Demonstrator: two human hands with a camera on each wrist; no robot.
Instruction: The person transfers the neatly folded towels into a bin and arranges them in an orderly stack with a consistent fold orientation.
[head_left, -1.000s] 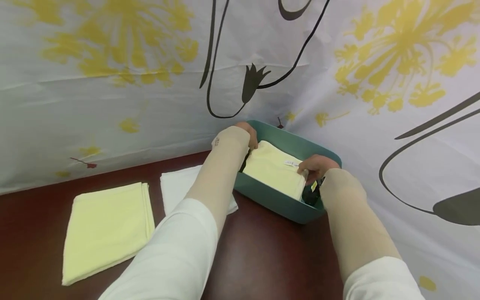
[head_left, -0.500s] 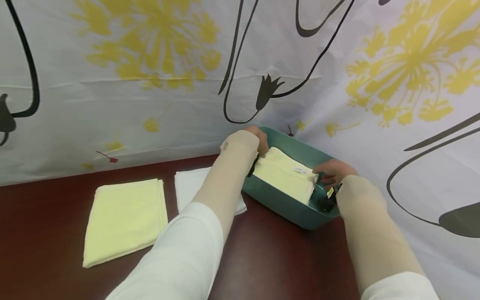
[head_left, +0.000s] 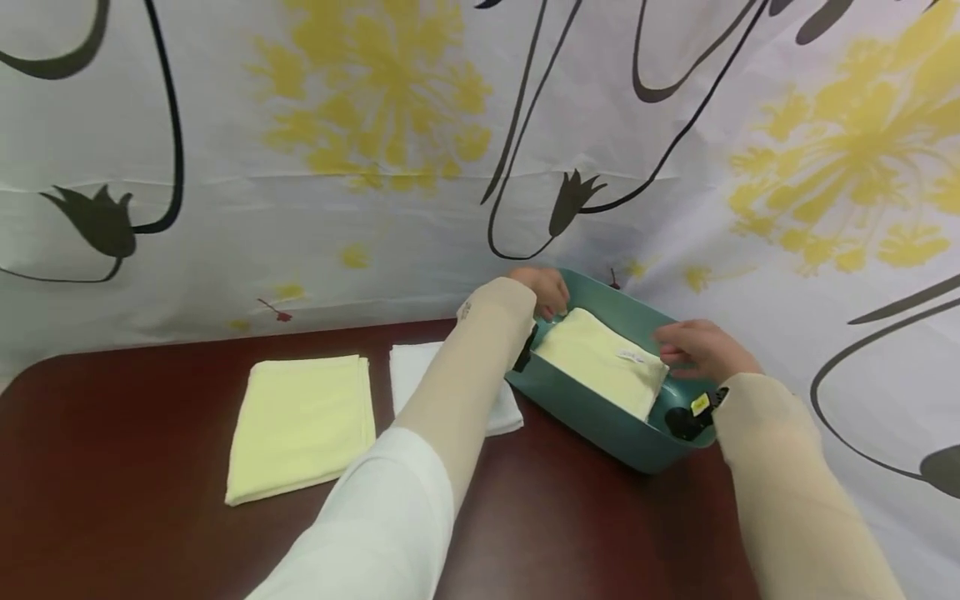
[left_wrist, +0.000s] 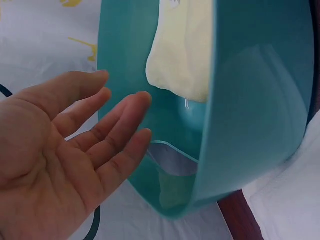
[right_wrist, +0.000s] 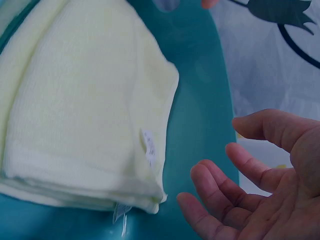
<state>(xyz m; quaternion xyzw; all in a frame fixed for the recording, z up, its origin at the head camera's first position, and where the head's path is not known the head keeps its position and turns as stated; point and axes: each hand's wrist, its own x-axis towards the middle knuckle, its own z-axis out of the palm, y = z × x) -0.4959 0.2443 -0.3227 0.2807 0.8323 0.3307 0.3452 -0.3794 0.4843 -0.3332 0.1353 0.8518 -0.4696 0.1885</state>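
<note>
A folded pale yellow towel (head_left: 600, 360) with a small white label lies on the floor of a teal bin (head_left: 592, 421). My left hand (head_left: 546, 290) is at the bin's far left end; in the left wrist view its fingers are loosely bent and hold nothing, apart from the towel (left_wrist: 182, 55). Over the right end of the bin hangs my right hand (head_left: 701, 348). The right wrist view shows its fingers relaxed, a short gap away from the labelled corner of the towel (right_wrist: 90, 105).
A folded yellow cloth (head_left: 303, 425) lies on the dark red table (head_left: 135, 467). Beside it is a folded white cloth (head_left: 420, 371), partly covered by the left forearm. A flower-printed white curtain (head_left: 420, 242) hangs behind the table and along the right.
Both hands have let go of the yellow towel, which stays in the bin. The right hand has drawn away rightward from its corner. The head view has turned left.
</note>
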